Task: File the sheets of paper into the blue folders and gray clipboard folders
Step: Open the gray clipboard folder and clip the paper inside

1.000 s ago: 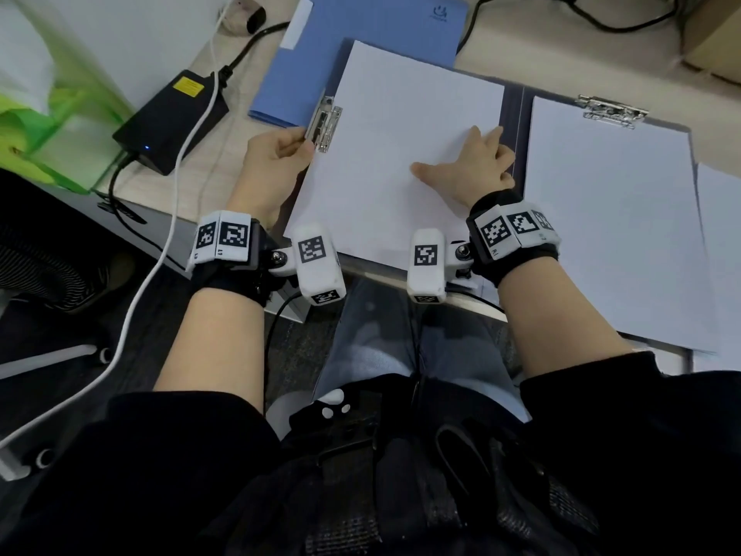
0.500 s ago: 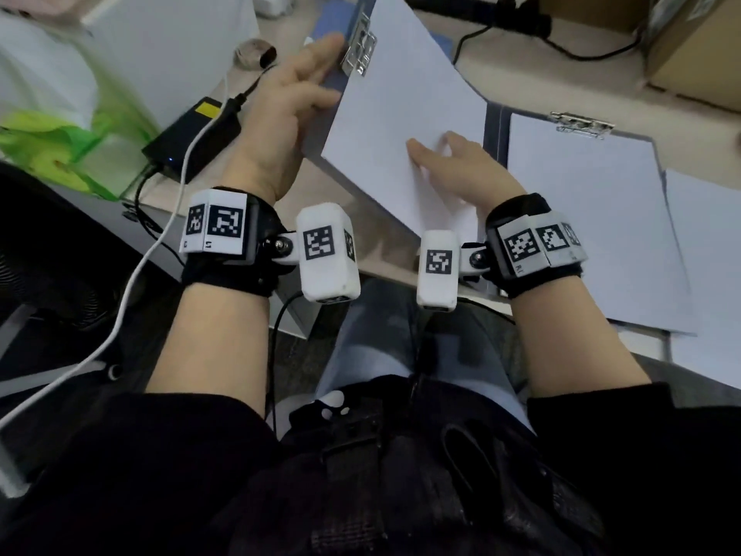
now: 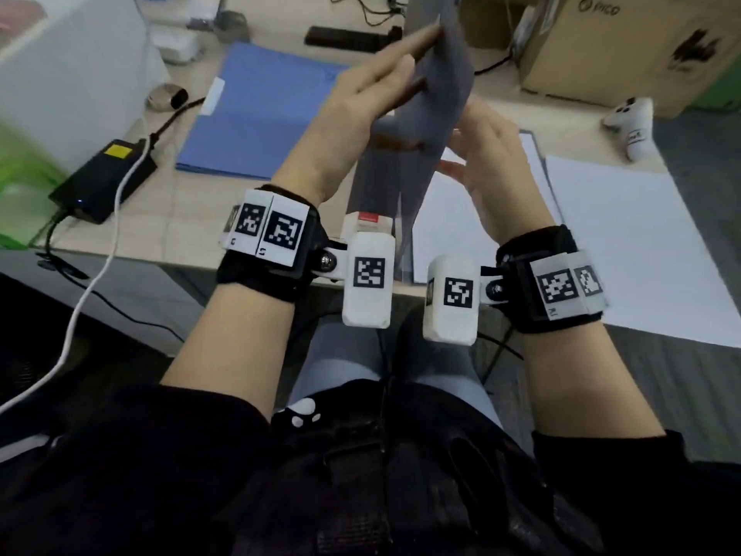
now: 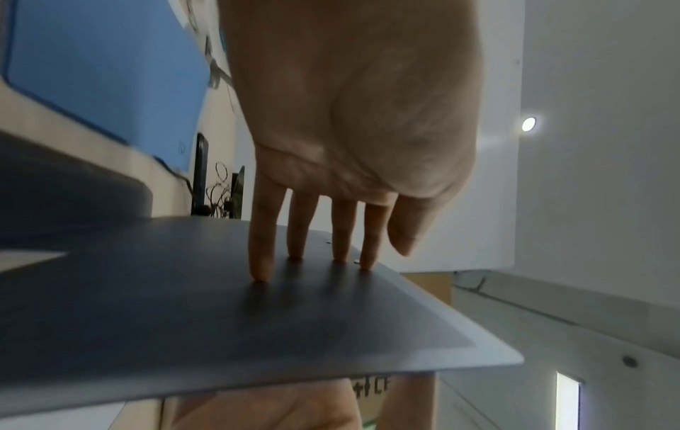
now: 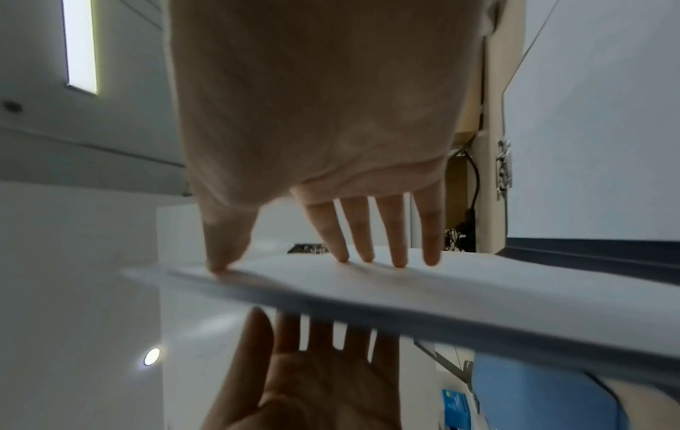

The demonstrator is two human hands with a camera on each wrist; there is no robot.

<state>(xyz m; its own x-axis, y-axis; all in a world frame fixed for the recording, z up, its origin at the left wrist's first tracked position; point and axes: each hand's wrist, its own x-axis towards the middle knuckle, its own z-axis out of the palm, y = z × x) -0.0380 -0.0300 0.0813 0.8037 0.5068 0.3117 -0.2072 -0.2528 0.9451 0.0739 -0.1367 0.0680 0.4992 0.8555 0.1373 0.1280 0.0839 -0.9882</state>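
The gray clipboard folder's left flap (image 3: 437, 74) stands nearly upright between my hands. My left hand (image 3: 361, 110) presses straight fingers flat against its gray outer cover (image 4: 220, 314), thumb off the edge. My right hand (image 3: 489, 154) lays straight fingers on the white sheet (image 5: 368, 279) on the flap's inner face; its clip (image 5: 307, 248) shows beyond the fingertips. The folder's other half lies flat with a sheet (image 3: 449, 218) under its clip (image 5: 503, 168). A shut blue folder (image 3: 260, 110) lies on the table to the left. Loose white sheets (image 3: 625, 242) lie at the right.
A black power adapter (image 3: 104, 178) with a white cable (image 3: 100, 250) sits at the table's left front. A cardboard box (image 3: 625, 46), a white controller (image 3: 633, 122) and a black power strip (image 3: 349, 36) stand at the back. The table's front edge runs just under my wrists.
The flap with its sheet swung up from lying flat to nearly upright. My left hand went from the clip to the back of the cover. My right hand stayed on the sheet.
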